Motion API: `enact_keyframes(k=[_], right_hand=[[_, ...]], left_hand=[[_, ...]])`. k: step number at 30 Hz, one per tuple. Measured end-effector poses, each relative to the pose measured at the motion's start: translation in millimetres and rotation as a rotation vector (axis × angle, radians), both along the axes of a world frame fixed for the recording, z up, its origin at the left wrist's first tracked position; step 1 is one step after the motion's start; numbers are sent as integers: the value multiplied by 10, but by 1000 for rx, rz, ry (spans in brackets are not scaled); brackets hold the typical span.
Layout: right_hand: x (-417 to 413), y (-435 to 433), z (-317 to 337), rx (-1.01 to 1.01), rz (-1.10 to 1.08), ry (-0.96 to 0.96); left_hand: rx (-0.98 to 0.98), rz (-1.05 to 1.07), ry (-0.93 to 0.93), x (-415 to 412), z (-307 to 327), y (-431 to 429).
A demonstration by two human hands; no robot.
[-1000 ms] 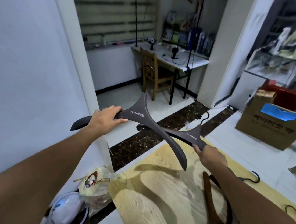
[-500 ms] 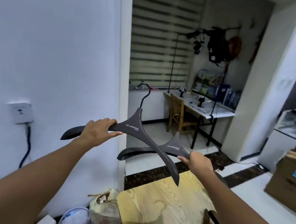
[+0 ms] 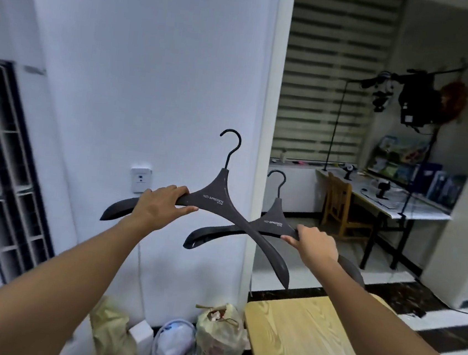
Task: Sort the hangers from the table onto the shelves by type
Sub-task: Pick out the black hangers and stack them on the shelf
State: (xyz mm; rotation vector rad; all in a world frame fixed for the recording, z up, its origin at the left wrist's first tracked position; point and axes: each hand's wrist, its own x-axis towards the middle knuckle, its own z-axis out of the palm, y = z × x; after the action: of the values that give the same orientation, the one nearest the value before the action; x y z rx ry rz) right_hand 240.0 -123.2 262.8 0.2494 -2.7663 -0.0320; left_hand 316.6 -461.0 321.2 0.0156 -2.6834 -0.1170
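In front of the white wall [image 3: 152, 67], above the far edge of the pale wooden counter [image 3: 304, 346], two dark grey hangers are held up in the air with their hooks pointing upward. The left hand [image 3: 160, 207] grips the left arm of the nearer hanger [image 3: 216, 200], with its fingers curled over the top and the thumb underneath. The right hand [image 3: 316, 248] closes round the right arm of the second hanger [image 3: 274, 222], just beside its neck. The nearer hanger's long right arm slants down across the front of the second one (whether they actually touch there cannot be told). A wall socket [image 3: 140, 179] sits behind the left hand. Plastic bags [image 3: 219, 337] lie on the floor against the wall, just left of the counter. A wooden chair [image 3: 341, 214] stands in the room beyond.
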Motion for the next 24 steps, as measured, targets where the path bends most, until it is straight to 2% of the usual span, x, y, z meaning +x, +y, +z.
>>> enact_keyframes(k=[12,18,24], right_hand=[[1155,-1372,-204,10,192,-4],[1708,-2058,-329,38,396,-39],[2103,-2595,-431,62,614,9]], left_hand=[[128,249,-18,1919,-285,-1170],[248,405,3,2880,-520,-1605],[235,598,4,3645,-637,-1755]])
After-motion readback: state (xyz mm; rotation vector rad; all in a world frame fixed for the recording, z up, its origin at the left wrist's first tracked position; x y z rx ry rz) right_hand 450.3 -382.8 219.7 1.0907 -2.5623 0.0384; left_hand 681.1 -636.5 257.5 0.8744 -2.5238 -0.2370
